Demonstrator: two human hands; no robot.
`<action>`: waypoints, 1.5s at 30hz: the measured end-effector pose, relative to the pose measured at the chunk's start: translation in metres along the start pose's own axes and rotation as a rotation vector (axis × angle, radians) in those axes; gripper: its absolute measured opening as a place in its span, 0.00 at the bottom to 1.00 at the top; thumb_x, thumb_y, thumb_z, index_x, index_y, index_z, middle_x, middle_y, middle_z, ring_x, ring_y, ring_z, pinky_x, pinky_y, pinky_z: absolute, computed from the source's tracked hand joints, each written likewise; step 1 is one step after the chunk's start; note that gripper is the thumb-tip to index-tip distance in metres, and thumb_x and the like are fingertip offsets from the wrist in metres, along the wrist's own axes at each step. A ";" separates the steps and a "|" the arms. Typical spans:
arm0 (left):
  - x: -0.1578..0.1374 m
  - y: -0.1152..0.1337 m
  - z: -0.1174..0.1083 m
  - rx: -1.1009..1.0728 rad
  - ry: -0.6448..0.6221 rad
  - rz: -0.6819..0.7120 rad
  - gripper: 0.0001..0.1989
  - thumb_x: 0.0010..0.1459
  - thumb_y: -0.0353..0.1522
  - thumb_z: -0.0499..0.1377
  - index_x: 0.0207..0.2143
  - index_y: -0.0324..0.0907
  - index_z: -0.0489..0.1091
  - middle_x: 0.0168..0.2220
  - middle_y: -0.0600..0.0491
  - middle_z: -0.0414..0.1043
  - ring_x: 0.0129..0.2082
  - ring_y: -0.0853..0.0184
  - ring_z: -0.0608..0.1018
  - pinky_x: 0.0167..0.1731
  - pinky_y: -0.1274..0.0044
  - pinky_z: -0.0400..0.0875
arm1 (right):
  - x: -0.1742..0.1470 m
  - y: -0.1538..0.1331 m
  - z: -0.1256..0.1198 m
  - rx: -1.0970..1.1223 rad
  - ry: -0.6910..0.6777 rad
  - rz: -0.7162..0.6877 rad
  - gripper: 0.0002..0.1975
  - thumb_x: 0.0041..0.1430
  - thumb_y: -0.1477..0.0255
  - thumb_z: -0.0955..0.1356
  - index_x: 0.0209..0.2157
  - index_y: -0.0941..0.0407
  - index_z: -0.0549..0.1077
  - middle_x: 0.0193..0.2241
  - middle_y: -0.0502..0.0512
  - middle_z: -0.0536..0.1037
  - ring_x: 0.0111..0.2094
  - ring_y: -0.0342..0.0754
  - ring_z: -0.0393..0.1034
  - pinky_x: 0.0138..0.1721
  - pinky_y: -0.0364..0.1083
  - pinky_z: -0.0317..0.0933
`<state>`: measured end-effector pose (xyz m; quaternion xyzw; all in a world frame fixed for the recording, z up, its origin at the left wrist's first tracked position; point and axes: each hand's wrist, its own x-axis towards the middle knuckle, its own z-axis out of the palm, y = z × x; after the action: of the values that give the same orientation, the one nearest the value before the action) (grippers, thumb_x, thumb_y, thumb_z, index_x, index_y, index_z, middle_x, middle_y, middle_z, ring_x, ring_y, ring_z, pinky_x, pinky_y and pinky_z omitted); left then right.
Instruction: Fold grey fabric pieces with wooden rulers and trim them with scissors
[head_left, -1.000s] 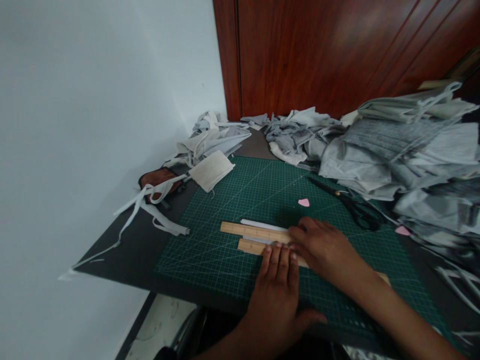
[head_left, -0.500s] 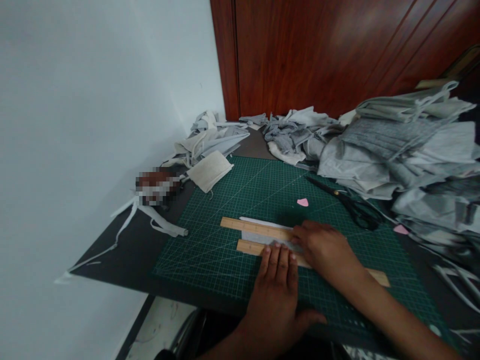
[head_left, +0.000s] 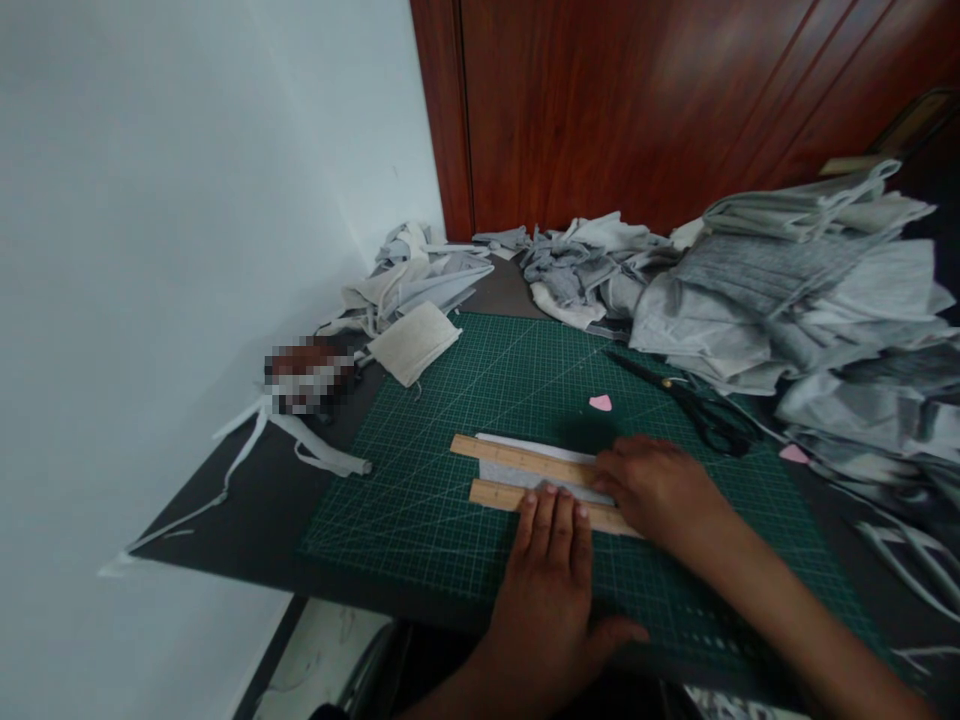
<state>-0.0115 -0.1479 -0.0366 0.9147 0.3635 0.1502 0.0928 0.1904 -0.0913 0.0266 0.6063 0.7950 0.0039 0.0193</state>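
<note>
Two wooden rulers lie nearly parallel across a strip of grey cloth (head_left: 499, 472) with a white edge. My left hand (head_left: 551, 590) is flat, its fingertips pressing the lower ruler (head_left: 495, 493) and its thumb spread to the right. At the right part of the upper ruler (head_left: 525, 457), my right hand (head_left: 660, 490) is closed, with curled fingers gripping it. This hand covers that ruler's right end and some of the cloth. All of this rests on a green cutting mat (head_left: 397, 500).
Black scissors (head_left: 701, 405) and a pink chalk-like piece (head_left: 600, 403) lie beyond my right hand. Grey and white cloth is heaped at the right (head_left: 750, 310), with more cloth scraps (head_left: 420, 280) by the wall. A pale folded cloth (head_left: 416, 342) overlaps the mat's far left corner.
My right hand and the upper ruler have slid a little to the right over the cloth. The left hand stays pressed on the lower ruler. The view has shifted slightly.
</note>
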 end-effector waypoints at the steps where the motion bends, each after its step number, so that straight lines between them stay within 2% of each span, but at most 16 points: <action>1: 0.000 0.000 0.000 -0.002 0.003 0.001 0.50 0.65 0.59 0.52 0.72 0.29 0.46 0.73 0.32 0.46 0.74 0.45 0.47 0.71 0.54 0.49 | 0.000 0.001 -0.001 0.002 -0.012 0.004 0.07 0.64 0.75 0.69 0.32 0.54 0.79 0.30 0.57 0.80 0.36 0.56 0.76 0.36 0.50 0.58; 4: 0.000 0.000 0.001 -0.003 0.003 0.000 0.51 0.65 0.59 0.53 0.72 0.29 0.46 0.73 0.32 0.47 0.74 0.45 0.47 0.71 0.54 0.49 | 0.001 0.000 -0.004 0.012 -0.020 -0.025 0.08 0.64 0.76 0.67 0.34 0.55 0.79 0.32 0.59 0.79 0.37 0.57 0.75 0.38 0.51 0.59; 7: 0.000 0.000 0.001 0.006 0.001 0.006 0.53 0.64 0.61 0.52 0.72 0.29 0.46 0.73 0.32 0.45 0.74 0.44 0.47 0.71 0.54 0.48 | 0.004 -0.007 -0.003 0.069 -0.001 -0.141 0.09 0.63 0.77 0.68 0.41 0.55 0.79 0.36 0.59 0.79 0.37 0.57 0.74 0.38 0.50 0.59; 10: 0.000 0.000 0.002 0.016 -0.008 0.009 0.52 0.64 0.61 0.51 0.72 0.29 0.46 0.74 0.32 0.43 0.74 0.43 0.46 0.72 0.54 0.47 | 0.008 -0.009 0.004 0.109 0.024 -0.223 0.10 0.66 0.75 0.68 0.45 0.54 0.80 0.35 0.57 0.78 0.36 0.55 0.73 0.38 0.49 0.59; 13: -0.001 0.000 0.004 0.023 -0.011 0.004 0.52 0.64 0.61 0.52 0.72 0.28 0.47 0.73 0.32 0.44 0.74 0.43 0.47 0.72 0.53 0.47 | 0.013 -0.005 0.012 0.075 0.085 -0.175 0.10 0.68 0.75 0.67 0.42 0.53 0.81 0.32 0.56 0.77 0.35 0.54 0.73 0.37 0.49 0.58; 18: -0.001 -0.001 0.007 0.041 0.002 0.006 0.52 0.64 0.61 0.52 0.72 0.28 0.46 0.73 0.31 0.44 0.74 0.42 0.46 0.71 0.53 0.49 | 0.021 0.005 0.022 0.034 0.181 -0.070 0.09 0.66 0.77 0.68 0.39 0.55 0.83 0.32 0.58 0.78 0.35 0.54 0.73 0.37 0.48 0.59; 22: -0.001 -0.001 0.006 0.044 0.006 0.010 0.53 0.64 0.61 0.51 0.72 0.28 0.46 0.73 0.31 0.44 0.74 0.42 0.47 0.70 0.52 0.52 | 0.023 0.012 0.025 0.136 0.187 -0.041 0.09 0.68 0.74 0.68 0.39 0.54 0.83 0.32 0.56 0.77 0.33 0.52 0.74 0.36 0.47 0.61; 25: 0.000 0.000 0.005 0.041 0.006 0.006 0.54 0.63 0.62 0.51 0.72 0.28 0.47 0.73 0.31 0.45 0.74 0.42 0.48 0.69 0.51 0.53 | 0.024 0.015 0.027 0.133 0.196 0.009 0.08 0.67 0.73 0.69 0.37 0.55 0.83 0.33 0.58 0.78 0.35 0.55 0.74 0.38 0.49 0.63; 31: 0.000 -0.001 0.004 0.055 0.004 0.013 0.52 0.64 0.61 0.51 0.72 0.28 0.47 0.73 0.31 0.45 0.74 0.42 0.48 0.70 0.52 0.52 | 0.029 0.017 0.037 0.311 0.283 -0.010 0.08 0.68 0.74 0.68 0.37 0.57 0.82 0.37 0.60 0.80 0.40 0.56 0.74 0.45 0.52 0.66; 36: 0.000 -0.001 0.005 0.049 0.002 0.014 0.52 0.64 0.61 0.51 0.72 0.28 0.46 0.73 0.31 0.45 0.74 0.42 0.47 0.70 0.52 0.50 | 0.031 0.011 0.041 0.309 0.346 0.043 0.09 0.67 0.74 0.68 0.38 0.56 0.82 0.39 0.62 0.79 0.43 0.59 0.73 0.47 0.54 0.67; 45: -0.001 -0.002 0.006 0.043 -0.014 0.013 0.53 0.64 0.61 0.51 0.73 0.28 0.44 0.74 0.31 0.43 0.74 0.41 0.46 0.70 0.51 0.52 | 0.032 0.029 0.044 0.358 0.279 -0.033 0.08 0.66 0.77 0.67 0.37 0.55 0.80 0.43 0.61 0.80 0.45 0.57 0.75 0.49 0.55 0.69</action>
<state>-0.0111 -0.1477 -0.0426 0.9198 0.3602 0.1367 0.0748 0.2112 -0.0538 -0.0173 0.5806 0.7877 -0.0537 -0.1989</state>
